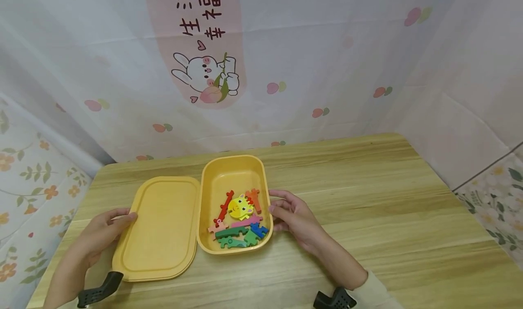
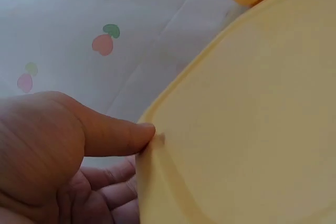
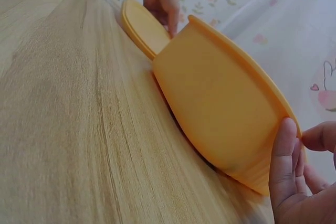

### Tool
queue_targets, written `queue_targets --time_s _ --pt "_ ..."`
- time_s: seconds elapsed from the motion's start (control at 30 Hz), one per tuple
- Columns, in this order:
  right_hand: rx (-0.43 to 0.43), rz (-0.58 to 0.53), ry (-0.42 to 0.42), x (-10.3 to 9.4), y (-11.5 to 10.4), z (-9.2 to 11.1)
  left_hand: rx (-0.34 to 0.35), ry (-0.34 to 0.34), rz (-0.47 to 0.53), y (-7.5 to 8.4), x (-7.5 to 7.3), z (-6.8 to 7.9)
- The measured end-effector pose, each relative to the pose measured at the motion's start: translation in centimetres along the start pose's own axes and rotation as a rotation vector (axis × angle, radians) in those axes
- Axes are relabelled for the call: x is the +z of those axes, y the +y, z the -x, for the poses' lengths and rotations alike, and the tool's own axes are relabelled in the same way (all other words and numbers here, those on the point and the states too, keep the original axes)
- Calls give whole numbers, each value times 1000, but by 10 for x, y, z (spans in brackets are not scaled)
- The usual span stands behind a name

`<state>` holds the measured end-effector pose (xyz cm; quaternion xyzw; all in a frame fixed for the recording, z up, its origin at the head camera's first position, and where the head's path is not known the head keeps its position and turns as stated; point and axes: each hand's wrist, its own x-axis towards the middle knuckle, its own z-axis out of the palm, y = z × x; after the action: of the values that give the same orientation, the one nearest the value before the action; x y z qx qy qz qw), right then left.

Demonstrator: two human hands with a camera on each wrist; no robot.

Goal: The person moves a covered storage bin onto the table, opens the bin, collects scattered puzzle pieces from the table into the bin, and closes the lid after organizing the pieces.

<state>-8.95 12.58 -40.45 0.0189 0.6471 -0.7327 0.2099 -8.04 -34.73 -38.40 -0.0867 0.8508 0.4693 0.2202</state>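
Note:
A yellow lid (image 1: 163,227) lies at the left, its right edge against a yellow box (image 1: 233,166). My left hand (image 1: 100,231) pinches the lid's left edge; the left wrist view shows the thumb (image 2: 118,136) on top and the other fingers below. At the box's right side, my right hand (image 1: 296,218) holds the wall, thumb at the rim and fingers along the outside, as the right wrist view also shows. Inside the box are a yellow giraffe-head piece (image 1: 240,206), a red piece (image 1: 224,209), a blue piece (image 1: 259,230), a dark green piece (image 1: 231,232) and several other puzzle pieces.
Both containers' parts stand on a wood-grain table (image 1: 367,218). Behind it hangs a white curtain (image 1: 327,63) with a rabbit print, and flowered cloth (image 1: 37,195) hangs at the left. Each wrist wears a black camera mount (image 1: 100,291).

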Motion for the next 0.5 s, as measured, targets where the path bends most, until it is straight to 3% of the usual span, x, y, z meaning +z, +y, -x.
queue_targets --time_s 0.23,0.5 --pt "11 2 8 1 1 -1 31 -63 225 -11 3 -1" --pt "8 -1 -3 0 2 -2 28 -45 366 -20 0 -6"
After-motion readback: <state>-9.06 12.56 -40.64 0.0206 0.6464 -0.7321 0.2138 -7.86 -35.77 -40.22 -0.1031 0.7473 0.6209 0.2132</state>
